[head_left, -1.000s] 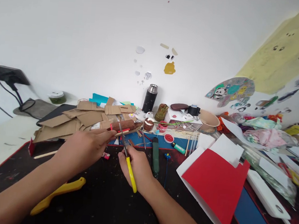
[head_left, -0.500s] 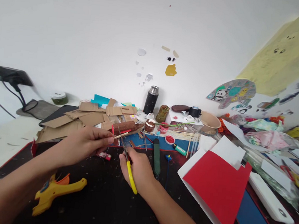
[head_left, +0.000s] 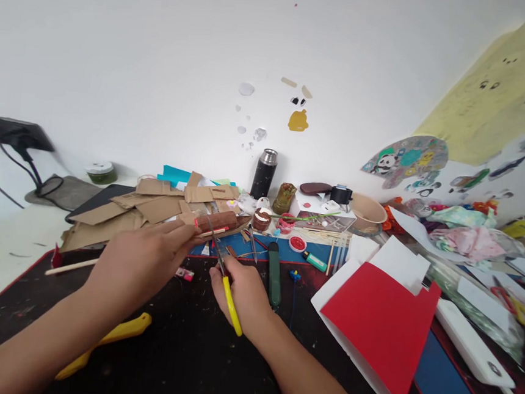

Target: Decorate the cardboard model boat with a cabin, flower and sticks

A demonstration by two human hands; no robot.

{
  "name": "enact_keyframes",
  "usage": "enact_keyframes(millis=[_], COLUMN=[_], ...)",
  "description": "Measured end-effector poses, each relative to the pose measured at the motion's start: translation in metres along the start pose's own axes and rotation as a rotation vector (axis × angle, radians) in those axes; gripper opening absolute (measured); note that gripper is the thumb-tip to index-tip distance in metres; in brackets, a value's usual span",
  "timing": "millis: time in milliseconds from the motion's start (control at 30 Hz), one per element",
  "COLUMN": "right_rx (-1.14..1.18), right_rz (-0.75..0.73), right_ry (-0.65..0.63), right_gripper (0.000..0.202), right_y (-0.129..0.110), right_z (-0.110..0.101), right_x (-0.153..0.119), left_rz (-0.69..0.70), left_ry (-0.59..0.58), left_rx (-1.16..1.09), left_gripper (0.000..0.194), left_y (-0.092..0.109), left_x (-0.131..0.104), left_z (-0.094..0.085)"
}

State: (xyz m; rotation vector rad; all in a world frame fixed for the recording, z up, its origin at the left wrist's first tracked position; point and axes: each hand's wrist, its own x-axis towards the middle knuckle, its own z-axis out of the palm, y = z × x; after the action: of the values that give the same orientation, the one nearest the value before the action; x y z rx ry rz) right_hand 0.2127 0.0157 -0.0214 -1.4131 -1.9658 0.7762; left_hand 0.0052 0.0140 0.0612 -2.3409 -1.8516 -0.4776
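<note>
Left hand (head_left: 144,260) pinches a thin wooden stick (head_left: 216,233) with a red part, mostly hidden behind its fingers. Right hand (head_left: 245,293) is clenched on yellow-handled scissors (head_left: 224,267); blades meet the stick above the black bench (head_left: 175,349). Blade gap indistinct. Torn brown cardboard (head_left: 118,218) lies behind.

**Desk layout**

Left hand (head_left: 146,260) and right hand (head_left: 242,293) sit mid-mat (head_left: 174,361), side by side; scissors (head_left: 222,267) in the right hand, stick (head_left: 213,234) in the left hand, blades at the stick. Cardboard pile (head_left: 151,209) behind the left hand. Flask (head_left: 263,174) at the wall behind both. Folded paper (head_left: 375,323) right of the right hand. Glue gun (head_left: 107,343) under the left forearm.
</note>
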Motion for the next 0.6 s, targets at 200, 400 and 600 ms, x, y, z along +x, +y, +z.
enact_keyframes(millis=[200,400,600], right_rx=[0.057,0.226,0.426], right_rz=[0.003,-0.008,0.097], right_ry=[-0.029,-0.081,-0.237], right_gripper=[0.008,0.016,0.028], right_y=[0.000,0.000,-0.009], right_z=[-0.002,-0.008,-0.013], right_x=[0.000,-0.001,-0.005], left_rz=[0.220,0.326,0.339], left_ry=[0.041,0.197,0.150], left_rx=[0.212,0.281,0.312], left_gripper=[0.046,0.049,0.040], left_y=[-0.005,-0.009,-0.012], left_x=[-0.005,-0.006,-0.004], left_z=[0.001,0.007,0.013])
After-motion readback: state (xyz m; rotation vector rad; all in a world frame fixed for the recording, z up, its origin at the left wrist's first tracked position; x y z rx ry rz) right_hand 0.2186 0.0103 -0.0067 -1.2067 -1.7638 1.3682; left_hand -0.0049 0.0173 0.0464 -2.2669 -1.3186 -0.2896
